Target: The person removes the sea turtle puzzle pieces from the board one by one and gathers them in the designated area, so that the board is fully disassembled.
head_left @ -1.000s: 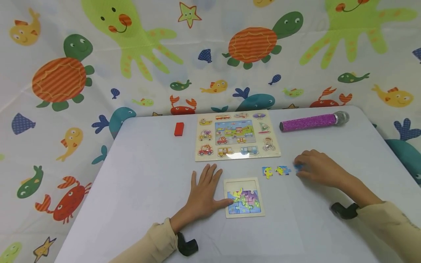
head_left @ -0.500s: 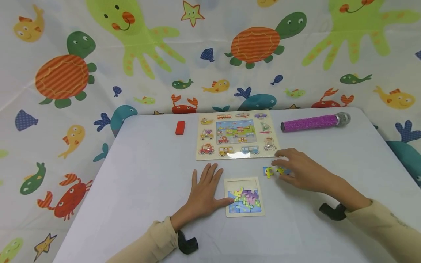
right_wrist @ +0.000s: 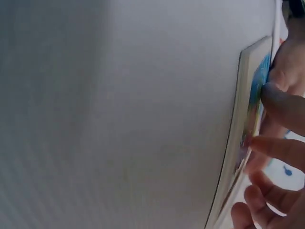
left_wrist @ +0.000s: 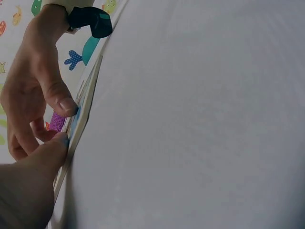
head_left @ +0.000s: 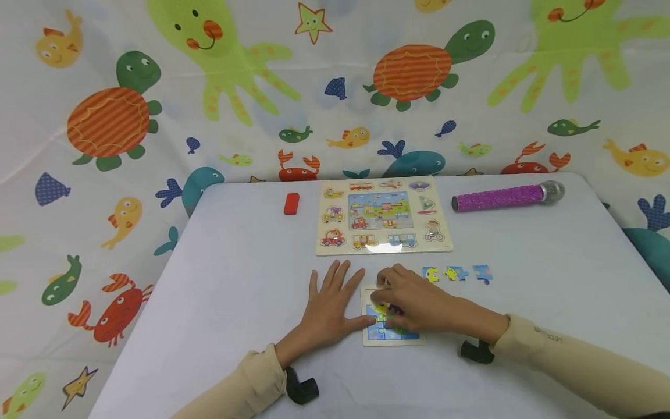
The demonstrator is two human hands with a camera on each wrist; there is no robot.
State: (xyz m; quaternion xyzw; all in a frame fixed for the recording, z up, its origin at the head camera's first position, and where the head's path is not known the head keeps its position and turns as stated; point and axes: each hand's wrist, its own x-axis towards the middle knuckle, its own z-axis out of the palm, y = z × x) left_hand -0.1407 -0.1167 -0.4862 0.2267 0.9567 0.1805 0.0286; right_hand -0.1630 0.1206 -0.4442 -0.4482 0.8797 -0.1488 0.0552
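Note:
A small square jigsaw puzzle in a wooden frame (head_left: 389, 343) lies on the table in the head view. My left hand (head_left: 327, 311) rests flat to its left, fingers spread, its thumb on the puzzle's left edge. Over the upper part of the puzzle is my right hand (head_left: 424, 301), fingers bent and covering several pieces. In the right wrist view its thumb and index finger (right_wrist: 279, 147) touch the puzzle some way apart; no lifted piece shows. Three loose puzzle pieces lie in a row beyond: a yellow one (head_left: 431, 274), a yellow-and-blue one (head_left: 456, 273) and a blue one (head_left: 483, 273).
Behind the small puzzle lies a larger wooden vehicle puzzle board (head_left: 332, 249). A red block (head_left: 291, 203) sits to its left, a purple glittery microphone (head_left: 497, 198) to its right. A sea-animal cloth (head_left: 251, 139) hangs behind the white table (head_left: 225, 291).
My right hand has left the blue piece on the table and moved left, past the loose pieces, onto the small puzzle. The left hand stays in place.

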